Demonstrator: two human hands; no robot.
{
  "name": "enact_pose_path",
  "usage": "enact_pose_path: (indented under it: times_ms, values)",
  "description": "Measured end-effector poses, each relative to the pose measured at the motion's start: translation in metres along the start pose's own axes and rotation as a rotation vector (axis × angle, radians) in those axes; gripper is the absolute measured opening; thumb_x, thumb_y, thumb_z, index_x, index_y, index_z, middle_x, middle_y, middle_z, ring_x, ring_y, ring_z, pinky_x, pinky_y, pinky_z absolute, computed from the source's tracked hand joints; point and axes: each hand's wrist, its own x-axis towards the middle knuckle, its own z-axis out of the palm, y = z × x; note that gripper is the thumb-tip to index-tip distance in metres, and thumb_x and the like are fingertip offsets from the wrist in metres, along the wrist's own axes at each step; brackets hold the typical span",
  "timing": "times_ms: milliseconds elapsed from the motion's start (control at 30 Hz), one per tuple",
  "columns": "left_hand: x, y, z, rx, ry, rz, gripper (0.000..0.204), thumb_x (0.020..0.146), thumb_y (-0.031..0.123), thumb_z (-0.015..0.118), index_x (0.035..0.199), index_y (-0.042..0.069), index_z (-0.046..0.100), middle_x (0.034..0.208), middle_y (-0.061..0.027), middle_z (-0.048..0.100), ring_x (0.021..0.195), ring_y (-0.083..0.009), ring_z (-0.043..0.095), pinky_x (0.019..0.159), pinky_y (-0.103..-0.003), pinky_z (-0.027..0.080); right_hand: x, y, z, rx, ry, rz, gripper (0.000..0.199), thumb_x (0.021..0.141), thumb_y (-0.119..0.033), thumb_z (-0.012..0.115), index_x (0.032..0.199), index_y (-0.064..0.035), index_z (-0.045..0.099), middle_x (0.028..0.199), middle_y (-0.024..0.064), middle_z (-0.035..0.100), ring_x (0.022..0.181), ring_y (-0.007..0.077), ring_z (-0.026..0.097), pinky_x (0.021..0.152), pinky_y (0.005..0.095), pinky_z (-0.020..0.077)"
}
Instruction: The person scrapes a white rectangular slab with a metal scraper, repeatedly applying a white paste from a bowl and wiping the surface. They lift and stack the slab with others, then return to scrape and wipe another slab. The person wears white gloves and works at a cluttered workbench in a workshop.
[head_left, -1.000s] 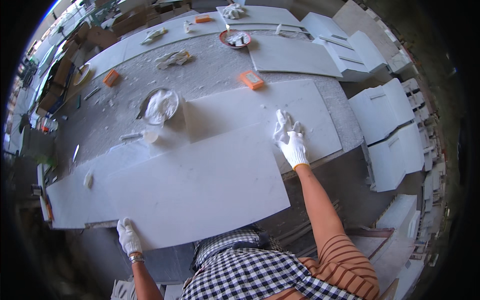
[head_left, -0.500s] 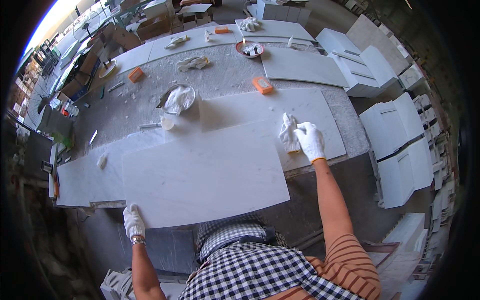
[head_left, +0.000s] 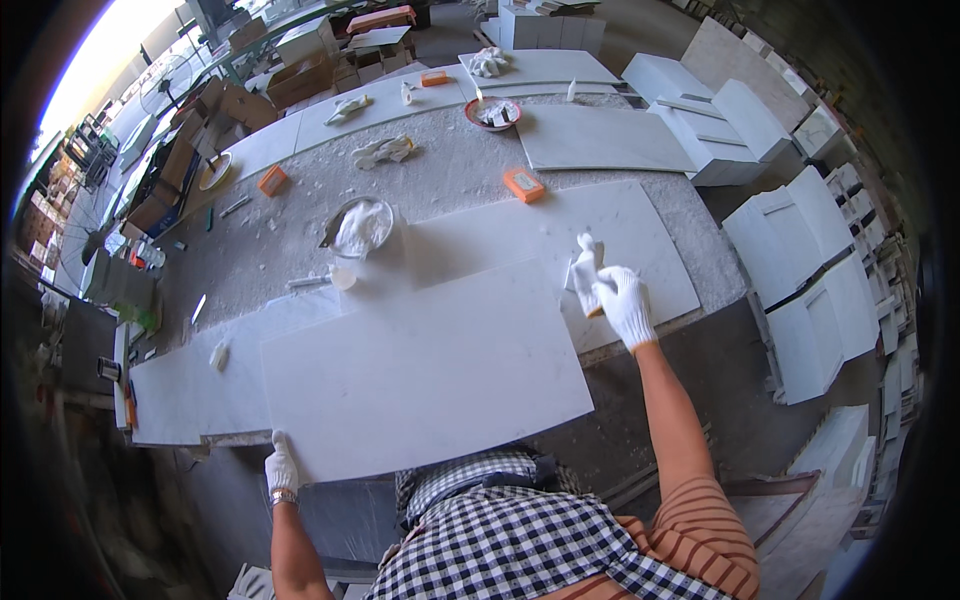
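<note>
My left hand (head_left: 282,466), in a white knit glove, grips the near-left corner of a pale marble slab (head_left: 430,370), its thumb along the edge and the other fingers hidden. The slab lies tilted across other slabs and overhangs the bench's near edge. To the right, my gloved right hand (head_left: 626,305) is closed on a loose white work glove (head_left: 587,270), above another marble slab (head_left: 640,235). Beside that loose glove, a small thin object (head_left: 569,277) shows only in part.
A metal bowl of white paste (head_left: 362,228) and a small cup (head_left: 343,277) stand behind the slab. Farther back are an orange box (head_left: 523,184), a red-rimmed bowl (head_left: 492,114) and more gloves (head_left: 383,152). White stone blocks (head_left: 790,240) line the right side.
My right hand has closed on the loose glove and raised part of it from the slab. My left hand stays at the slab's corner while the whole view has shifted slightly.
</note>
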Motion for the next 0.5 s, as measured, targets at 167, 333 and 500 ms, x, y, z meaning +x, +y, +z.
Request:
enact_pose_path:
  times_ms: [167, 333, 500]
  values:
    - [0.004, -0.004, 0.005, -0.053, 0.002, -0.109, 0.107, 0.093, 0.089, 0.033, 0.069, -0.012, 0.059, 0.055, -0.0083, 0.046, 0.059, -0.0210, 0.041, 0.056, -0.046, 0.035, -0.067, -0.102, -0.017, -0.161, -0.467, -0.284, 0.035, 0.083, -0.032, 0.083, 0.103, -0.0053, 0.073, 0.109, 0.0161, 0.070, 0.109, 0.0289, 0.068, 0.090, 0.0444, 0.0534]
    - [0.001, -0.008, 0.010, -0.099, 0.042, -0.092, 0.103, 0.096, 0.085, 0.033, 0.065, -0.010, 0.058, 0.052, -0.0057, 0.046, 0.055, -0.0197, 0.040, 0.054, -0.047, 0.033, -0.091, -0.157, 0.070, -0.581, -0.683, -0.330, 0.092, 0.086, -0.068, 0.067, 0.152, -0.0086, 0.043, 0.165, 0.0285, 0.027, 0.151, 0.0533, 0.023, 0.111, 0.0736, 0.0275]
    - [-0.001, -0.012, 0.010, -0.111, 0.037, -0.083, 0.103, 0.097, 0.084, 0.033, 0.068, -0.011, 0.062, 0.054, -0.0071, 0.050, 0.056, -0.0196, 0.041, 0.055, -0.046, 0.034, -0.006, -0.123, 0.115, -0.742, -0.111, -0.402, 0.076, 0.090, -0.060, 0.063, 0.149, -0.0158, 0.047, 0.141, 0.0174, 0.046, 0.127, 0.0376, 0.044, 0.095, 0.0618, 0.0413]
